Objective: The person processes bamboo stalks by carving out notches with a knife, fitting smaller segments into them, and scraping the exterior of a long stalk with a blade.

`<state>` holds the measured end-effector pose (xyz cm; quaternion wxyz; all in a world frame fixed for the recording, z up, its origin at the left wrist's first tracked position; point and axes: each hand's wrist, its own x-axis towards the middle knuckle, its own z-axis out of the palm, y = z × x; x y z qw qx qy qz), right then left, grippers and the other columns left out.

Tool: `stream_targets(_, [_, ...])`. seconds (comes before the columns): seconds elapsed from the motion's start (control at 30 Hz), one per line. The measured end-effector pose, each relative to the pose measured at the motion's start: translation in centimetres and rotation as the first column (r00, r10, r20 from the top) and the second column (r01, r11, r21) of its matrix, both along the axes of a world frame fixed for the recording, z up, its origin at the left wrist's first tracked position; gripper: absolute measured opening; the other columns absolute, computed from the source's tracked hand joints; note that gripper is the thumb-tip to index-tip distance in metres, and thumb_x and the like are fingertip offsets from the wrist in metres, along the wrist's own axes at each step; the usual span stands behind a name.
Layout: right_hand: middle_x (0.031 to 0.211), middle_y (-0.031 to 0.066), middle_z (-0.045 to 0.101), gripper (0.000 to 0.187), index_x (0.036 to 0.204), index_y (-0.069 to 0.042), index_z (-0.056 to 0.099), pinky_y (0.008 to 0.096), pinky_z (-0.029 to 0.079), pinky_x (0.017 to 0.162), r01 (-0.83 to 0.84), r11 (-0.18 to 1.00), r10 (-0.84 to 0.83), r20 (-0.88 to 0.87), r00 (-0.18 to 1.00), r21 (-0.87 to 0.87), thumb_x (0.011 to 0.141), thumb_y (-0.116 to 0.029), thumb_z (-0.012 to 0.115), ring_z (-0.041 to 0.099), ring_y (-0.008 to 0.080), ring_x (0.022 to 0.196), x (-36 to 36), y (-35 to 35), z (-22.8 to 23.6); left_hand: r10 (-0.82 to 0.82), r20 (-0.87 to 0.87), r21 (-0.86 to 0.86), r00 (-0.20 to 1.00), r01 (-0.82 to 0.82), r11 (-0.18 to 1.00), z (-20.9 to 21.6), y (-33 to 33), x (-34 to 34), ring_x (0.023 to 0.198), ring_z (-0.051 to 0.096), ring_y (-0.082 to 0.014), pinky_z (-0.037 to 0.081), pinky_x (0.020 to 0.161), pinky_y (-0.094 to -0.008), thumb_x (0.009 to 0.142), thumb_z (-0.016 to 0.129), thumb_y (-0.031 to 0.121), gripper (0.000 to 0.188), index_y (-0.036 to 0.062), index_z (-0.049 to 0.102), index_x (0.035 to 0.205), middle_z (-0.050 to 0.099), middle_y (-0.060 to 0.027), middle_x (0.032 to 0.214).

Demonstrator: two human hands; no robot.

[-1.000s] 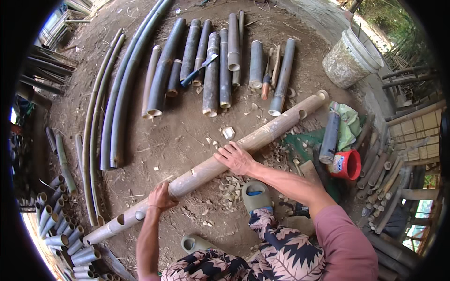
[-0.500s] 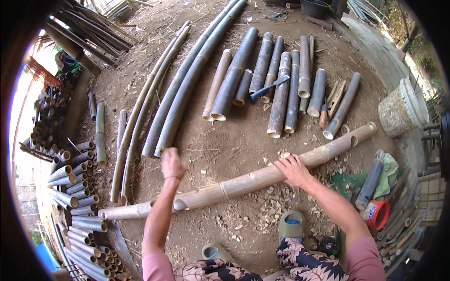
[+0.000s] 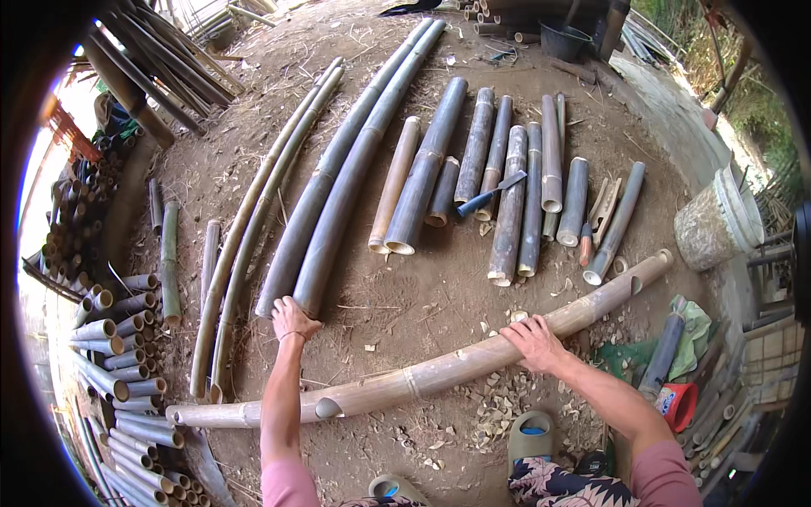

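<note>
Ideally, the notched tan bamboo pole (image 3: 456, 367), on the dirt floor (image 3: 397, 287), is steadied against rolling by the right hand (image 3: 534, 342), its fingers spread open over it. At the near ends of two long grey bamboo poles (image 3: 345, 203), the left hand (image 3: 293, 319) is set, fingers bent; whether either is gripped cannot be told; cut edges are best avoided.

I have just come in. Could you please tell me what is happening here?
A person is handling bamboo on dirt ground. The right hand rests on a pale notched bamboo pole lying crosswise, with bamboo chips beside it. The left hand touches the near end of the two thick dark bamboo poles. Farther off lie shorter bamboo lengths, with a blue-handled blade resting among them.
</note>
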<state>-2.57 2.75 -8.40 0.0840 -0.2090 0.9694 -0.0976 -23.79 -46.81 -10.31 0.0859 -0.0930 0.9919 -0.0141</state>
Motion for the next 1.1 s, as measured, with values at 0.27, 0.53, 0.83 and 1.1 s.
stream_targets(0.27, [0.128, 0.0093, 0.051, 0.083, 0.136, -0.012, 0.047, 0.0477, 0.034, 0.107, 0.011, 0.999, -0.007, -0.07, 0.998, 0.05, 0.062, -0.018, 0.085, 0.048, 0.0299, 0.12, 0.4, -0.4, -0.6, 0.035, 0.288, 0.919, 0.957, -0.287, 0.271, 2.6, -2.1, 3.4, 0.079, 0.066, -0.0146, 0.054, 0.072, -0.0294, 0.061, 0.084, 0.027, 0.051, -0.0015, 0.067, 0.101, 0.068, -0.0069, 0.086])
stream_targets(0.53, [0.128, 0.0088, 0.05, 0.087, 0.137, -0.012, 0.047, 0.0503, 0.031, 0.111, 0.064, 0.996, -0.06, -0.066, 0.996, 0.066, 0.06, -0.02, 0.087, 0.045, 0.0302, 0.123, 1.3, -0.1, 0.5, -0.058, -0.47, 0.067, 0.881, 0.101, 0.993, -1.5, -2.5, 4.0, 0.115, 0.052, -0.0363, 0.043, 0.102, -0.0442, 0.065, 0.079, 0.029, 0.068, 0.0027, 0.057, 0.123, 0.054, -0.0186, 0.121])
stream_targets(0.83, [0.129, 0.0105, 0.049, 0.088, 0.137, -0.012, 0.045, 0.051, 0.03, 0.112, 0.074, 0.995, -0.075, 0.016, 0.997, 0.066, 0.06, -0.021, 0.087, 0.044, 0.032, 0.125, 0.9, -1.9, 0.5, 0.69, -0.238, 0.825, 0.683, -0.234, 0.515, -7.5, -3.8, 4.9, 0.093, 0.065, -0.0251, 0.052, 0.084, -0.0387, 0.065, 0.091, 0.037, 0.083, -0.0052, 0.052, 0.126, 0.067, -0.0144, 0.101])
stream_targets(1.1, [0.129, 0.0106, 0.049, 0.09, 0.136, -0.012, 0.046, 0.0509, 0.032, 0.109, 0.091, 0.99, -0.094, 0.022, 0.995, 0.106, 0.057, -0.021, 0.088, 0.044, 0.0327, 0.124, 1.2, -1.1, 0.5, 0.688, -0.056, 0.998, 0.724, 0.026, 0.054, -7.9, -2.6, 2.7, 0.088, 0.059, -0.0146, 0.049, 0.081, -0.0316, 0.078, 0.084, 0.018, 0.048, 0.0041, 0.064, 0.12, 0.066, -0.003, 0.101])
